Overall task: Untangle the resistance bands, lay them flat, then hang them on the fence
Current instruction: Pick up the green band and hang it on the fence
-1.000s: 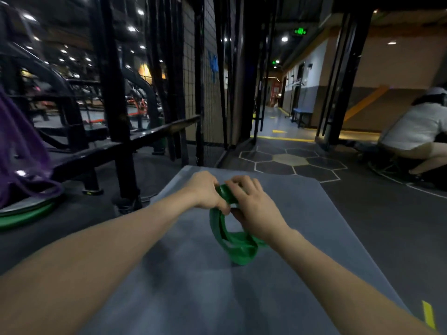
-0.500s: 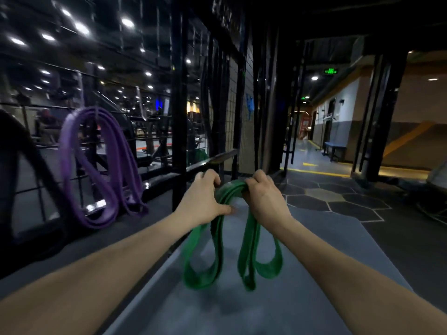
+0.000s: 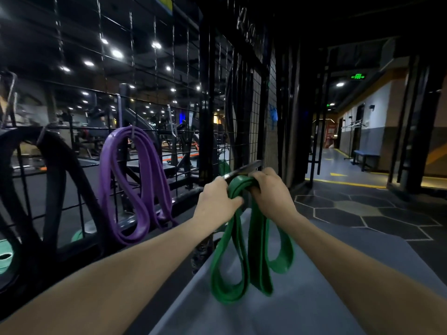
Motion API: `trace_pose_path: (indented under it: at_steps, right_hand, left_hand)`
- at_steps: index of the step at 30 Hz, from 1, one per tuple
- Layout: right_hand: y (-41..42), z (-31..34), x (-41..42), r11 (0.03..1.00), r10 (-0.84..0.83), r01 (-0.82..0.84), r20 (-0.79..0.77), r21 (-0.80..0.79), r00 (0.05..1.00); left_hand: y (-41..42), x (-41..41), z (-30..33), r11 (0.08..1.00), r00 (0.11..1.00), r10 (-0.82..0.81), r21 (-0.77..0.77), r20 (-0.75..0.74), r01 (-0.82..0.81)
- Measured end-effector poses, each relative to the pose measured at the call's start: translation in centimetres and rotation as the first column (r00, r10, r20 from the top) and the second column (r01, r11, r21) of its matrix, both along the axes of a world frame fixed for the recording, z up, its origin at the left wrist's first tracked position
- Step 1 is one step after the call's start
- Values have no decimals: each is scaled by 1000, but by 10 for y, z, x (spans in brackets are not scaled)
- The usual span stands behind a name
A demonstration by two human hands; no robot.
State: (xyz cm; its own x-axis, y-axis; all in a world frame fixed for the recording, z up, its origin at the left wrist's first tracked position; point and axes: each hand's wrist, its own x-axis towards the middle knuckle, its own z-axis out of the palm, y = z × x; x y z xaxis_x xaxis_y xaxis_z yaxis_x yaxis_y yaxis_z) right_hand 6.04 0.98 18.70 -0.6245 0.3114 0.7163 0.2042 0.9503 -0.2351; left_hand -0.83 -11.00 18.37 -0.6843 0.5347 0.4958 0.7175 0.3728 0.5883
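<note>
Far left: a wide black band (image 3: 54,187) hangs on the fence (image 3: 169,122) in big loops. It is dark there and hard to see well.
Low left: a pale green thing (image 3: 5,255) sits near the floor. I cannot tell what it is.
Purple band (image 3: 131,182): it hangs from a hook on the fence. It is folded into a few long loops that drop down close to the floor.
Fence: black wire squares with thick black posts. Gym machines and bright lights show through it.
Left hand (image 3: 216,201): it is held up in the air. The fingers curl round the top of the green band (image 3: 244,240), and the thumb presses on the front of it.
Green band: both hands hold it bunched at the top. It is not on the fence. It hangs down in loose loops above the mat (image 3: 302,298). The loops do not touch the mat. It is just to the right of the purple band and well apart from it.
Right hand (image 3: 271,193): it sits right beside the left hand. Its fingers wrap tight over the top of the green band.
Mat: grey and flat, under both arms.
Floor on the right: dark, with six-sided shapes drawn in pale lines.
Far right: a hallway with a blue bench (image 3: 366,157) and a green sign (image 3: 358,76) up high.
</note>
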Motion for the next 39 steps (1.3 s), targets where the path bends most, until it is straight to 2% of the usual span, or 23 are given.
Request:
trace_pose_path:
  at_steps: [3,6,14,18,24,30,34,37,39]
  right_hand:
    - [2,5,-12,997,70,-72,-58,-31,996]
    - [2,4,-24,990,127,-131,-77,-54,989]
    - [3,30,-78,976,151,-178,-196,-127,969]
    - [-5,50,-108,966,217,-245,-260,-81,941]
    - [-14,86,-153,948,269,-309,-339,-72,902]
    - [-15,115,-188,923,330,-379,-358,-72,873]
    - [-21,120,-208,914,377,-405,-328,-20,866]
    - [-18,115,-222,916,365,-399,-327,-42,872]
    - [-12,111,-231,904,338,-404,-344,-139,876]
  left_hand:
    - [2,-17,11,994,993,62,79,98,-70]
    - [6,-31,22,982,988,106,142,114,-122]
    - [4,-66,63,956,963,268,128,-15,-264]
    - [-9,-83,88,926,918,375,97,-126,-365]
    - [-18,-101,124,879,856,476,80,-202,-470]
    - [-22,-116,149,844,776,523,84,-352,-530]
    - [-31,-129,153,813,733,549,52,-402,-580]
    - [-29,-136,150,824,748,534,45,-395,-564]
    - [-25,-139,147,844,777,509,40,-370,-535]
